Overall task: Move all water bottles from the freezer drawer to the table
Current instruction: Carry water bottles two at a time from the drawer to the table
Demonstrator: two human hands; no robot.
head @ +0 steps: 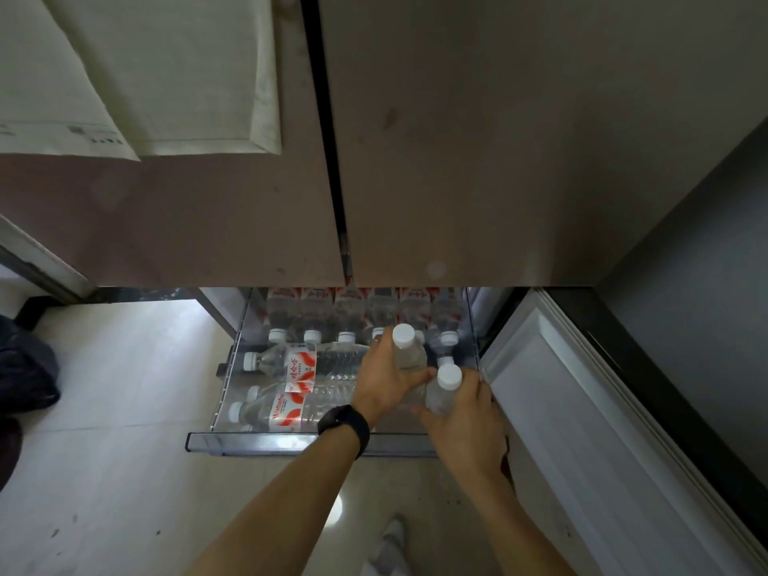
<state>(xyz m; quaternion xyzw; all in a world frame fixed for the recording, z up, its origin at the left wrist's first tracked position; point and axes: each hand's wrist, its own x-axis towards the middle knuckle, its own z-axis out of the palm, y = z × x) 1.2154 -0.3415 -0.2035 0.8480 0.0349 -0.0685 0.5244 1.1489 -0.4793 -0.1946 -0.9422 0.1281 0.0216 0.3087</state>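
Observation:
The clear freezer drawer (291, 444) is pulled out below the fridge doors. Inside it lie several water bottles with white caps and red-and-white labels: a row at the back (316, 313) and others lying sideways on the left (303, 361). My left hand (384, 382), with a black band on the wrist, grips one upright bottle (409, 351) over the drawer's right side. Just in front of it my right hand (465, 413) grips a second upright bottle (442, 390). The table is out of view.
The open lower freezer door (582, 409) stands to the right of the drawer. The upper fridge doors (457, 160) hang just above the drawer. Pale floor tiles (104, 451) spread to the left, with a dark bag (25, 367) at the left edge. My foot (392, 538) is below.

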